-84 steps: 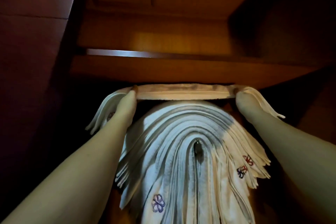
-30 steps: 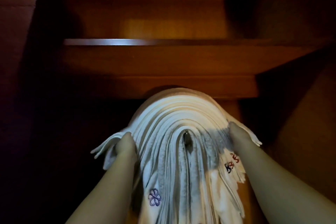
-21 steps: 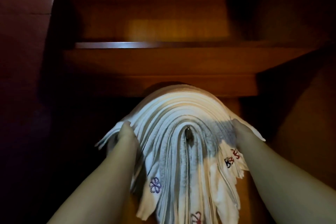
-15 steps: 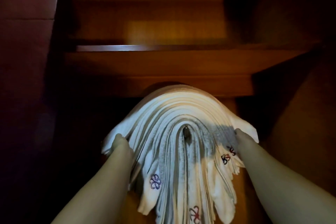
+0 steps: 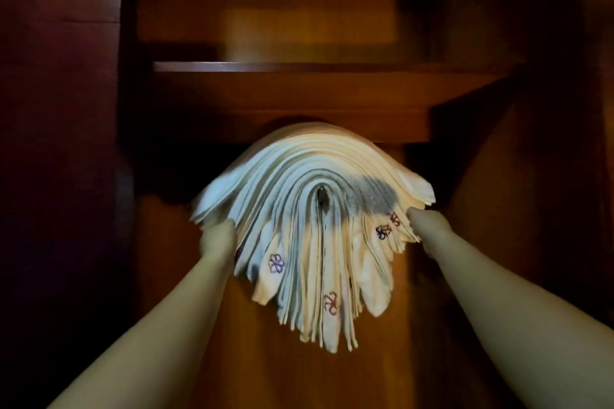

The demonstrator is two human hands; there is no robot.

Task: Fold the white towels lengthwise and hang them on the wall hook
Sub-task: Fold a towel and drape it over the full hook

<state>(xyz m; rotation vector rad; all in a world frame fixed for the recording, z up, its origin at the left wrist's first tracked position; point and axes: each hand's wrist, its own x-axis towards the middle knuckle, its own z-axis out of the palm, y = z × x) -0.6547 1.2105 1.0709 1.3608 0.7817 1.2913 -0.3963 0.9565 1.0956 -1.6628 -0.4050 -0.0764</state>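
Many folded towels [image 5: 309, 209] already draped over the hook [image 5: 322, 201] in arched layers, ends fanning down against the wooden wall [image 5: 206, 359], embroidered flowers showing on several corners. Topmost towel lying over the stack's crown, just under the shelf [image 5: 299, 100]. Left hand [image 5: 217, 241] at the stack's left edge, right hand [image 5: 428, 231] at its right edge, both touching the outer layers; fingers hidden behind the cloth, so cannot tell whether spread, pressed flat or pinching. Judged far along: latest towel hung, only smoothing and evening of the sides seemingly left, any unhung towels out of view. Against the earliest frame: towel then stretched flat between raised hands above the stack, now laid over it, hands dropped down to the sides
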